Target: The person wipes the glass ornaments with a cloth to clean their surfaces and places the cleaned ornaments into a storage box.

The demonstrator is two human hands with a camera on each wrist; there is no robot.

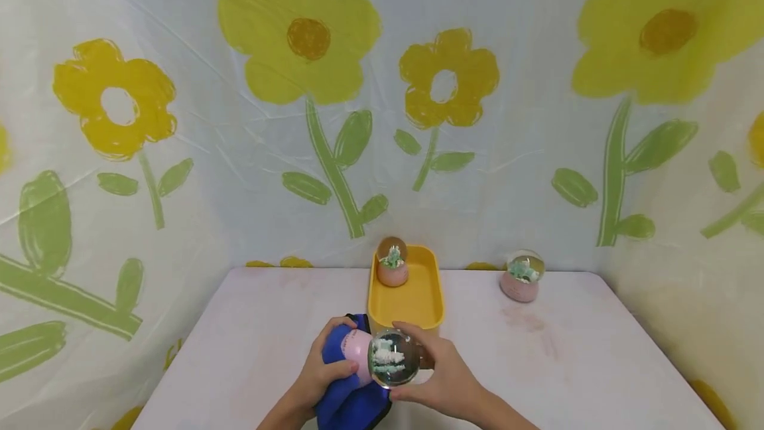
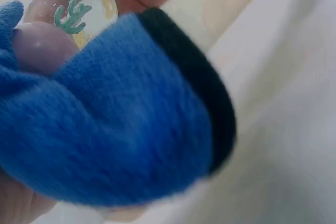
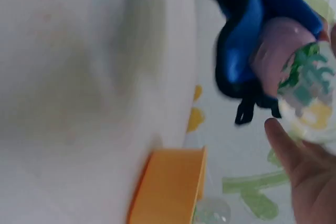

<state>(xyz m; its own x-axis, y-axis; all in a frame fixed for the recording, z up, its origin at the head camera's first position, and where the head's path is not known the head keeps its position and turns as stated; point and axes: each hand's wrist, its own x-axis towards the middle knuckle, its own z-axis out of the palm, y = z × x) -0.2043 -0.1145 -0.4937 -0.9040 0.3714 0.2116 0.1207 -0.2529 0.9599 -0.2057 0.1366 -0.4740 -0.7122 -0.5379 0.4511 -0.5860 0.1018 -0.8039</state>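
Wiping seems underway: the left hand (image 1: 322, 362) clamps its fingers on cloth (image 1: 353, 405) and globe (image 1: 380, 358), the right hand (image 1: 449, 371) grips the dome (image 1: 395, 358); turning seems needed next.

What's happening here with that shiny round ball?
Someone is holding a snow globe with a clear ball and a pink base, tipped on its side. Their left hand grips the base with a soft blue cloth, and their right hand holds the clear ball. A second pink-based globe stands in a yellow, round-cornered tray. A third pink-based globe sits on the white table, right of the tray.
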